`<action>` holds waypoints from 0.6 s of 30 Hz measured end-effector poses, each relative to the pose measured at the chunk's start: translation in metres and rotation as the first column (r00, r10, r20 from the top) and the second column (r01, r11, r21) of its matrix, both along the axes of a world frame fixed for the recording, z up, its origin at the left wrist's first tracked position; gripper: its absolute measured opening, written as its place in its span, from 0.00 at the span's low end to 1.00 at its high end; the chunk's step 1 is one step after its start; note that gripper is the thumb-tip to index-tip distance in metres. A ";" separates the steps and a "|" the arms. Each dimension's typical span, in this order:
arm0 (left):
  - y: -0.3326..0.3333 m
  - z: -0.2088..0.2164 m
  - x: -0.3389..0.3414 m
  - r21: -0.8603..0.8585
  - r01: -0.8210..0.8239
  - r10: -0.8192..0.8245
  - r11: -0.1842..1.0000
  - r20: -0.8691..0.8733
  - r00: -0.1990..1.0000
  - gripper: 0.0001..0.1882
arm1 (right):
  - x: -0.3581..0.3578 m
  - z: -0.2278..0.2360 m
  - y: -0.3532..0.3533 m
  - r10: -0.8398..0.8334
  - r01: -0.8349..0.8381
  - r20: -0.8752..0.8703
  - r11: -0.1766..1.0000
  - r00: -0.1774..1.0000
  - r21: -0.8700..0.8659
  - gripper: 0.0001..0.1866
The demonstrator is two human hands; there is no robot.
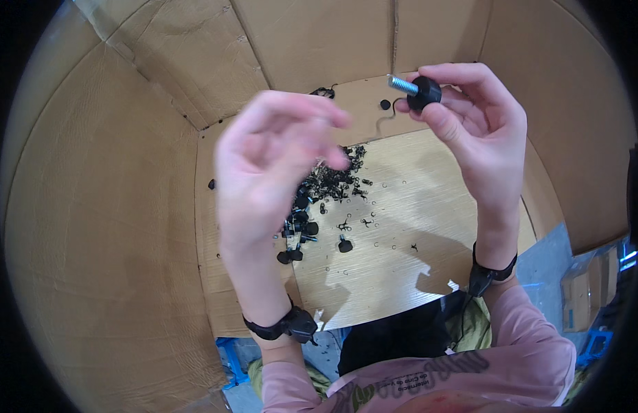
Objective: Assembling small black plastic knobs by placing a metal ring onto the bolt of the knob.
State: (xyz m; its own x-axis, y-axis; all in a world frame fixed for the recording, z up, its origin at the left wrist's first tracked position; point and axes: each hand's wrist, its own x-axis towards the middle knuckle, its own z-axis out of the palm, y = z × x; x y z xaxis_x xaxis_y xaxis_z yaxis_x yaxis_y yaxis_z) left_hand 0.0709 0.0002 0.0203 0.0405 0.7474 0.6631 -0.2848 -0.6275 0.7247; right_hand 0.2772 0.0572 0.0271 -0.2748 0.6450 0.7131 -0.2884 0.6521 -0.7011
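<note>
Black-headed threaded stud [425, 94]: held up above the far side of the worktop, over the cardboard, its bright shank pointing up and to the left. Grip of the right hand [485, 127] closed on the head, thumb against the near side; this leaves the thread bare, presumably so that it can be got at.

A thin dark curl [394, 110] hangs just beside the head; whether it is joined to the stud I cannot tell.

Left hand [260, 165] level with the stud but apart from it. Its grip stands part-open, thumb and fingertips separated, nothing seen between them; blur hides finer detail.

Below: a heap of small black parts [332, 180], with more studs [301, 227] clustered on its near side. My reading: kinds kept roughly apart, within easy reach. One lone stud [345, 244] sits to their right.

Worktop [429, 206]: pale wood-grain panel, scattered with fine rings. Cardboard walls [105, 206] stand around it, probably to contain strays.
</note>
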 end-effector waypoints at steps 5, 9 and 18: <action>-0.001 0.000 0.038 -0.195 -0.143 0.126 0.970 -0.097 0.987 0.12 | -0.006 -0.003 -0.008 0.095 -0.094 0.017 0.995 0.995 -0.044 0.20; 0.001 -0.001 0.039 -0.140 -0.176 0.165 0.974 -0.089 0.982 0.10 | -0.010 -0.005 -0.009 0.115 -0.115 0.000 0.992 0.993 -0.058 0.19; 0.009 -0.007 0.032 -0.072 -0.240 0.229 0.968 -0.137 0.964 0.05 | -0.007 -0.006 -0.006 0.303 -0.303 -0.030 0.933 0.952 -0.194 0.16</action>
State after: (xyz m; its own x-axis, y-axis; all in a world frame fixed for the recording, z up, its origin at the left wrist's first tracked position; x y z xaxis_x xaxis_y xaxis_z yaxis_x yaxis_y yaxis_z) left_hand 0.1031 0.0093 0.0137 -0.0636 0.8005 0.5959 -0.0399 -0.5987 0.8000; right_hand 0.2706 0.0511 0.0210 -0.4792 0.6567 0.5823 -0.4509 0.3850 -0.8053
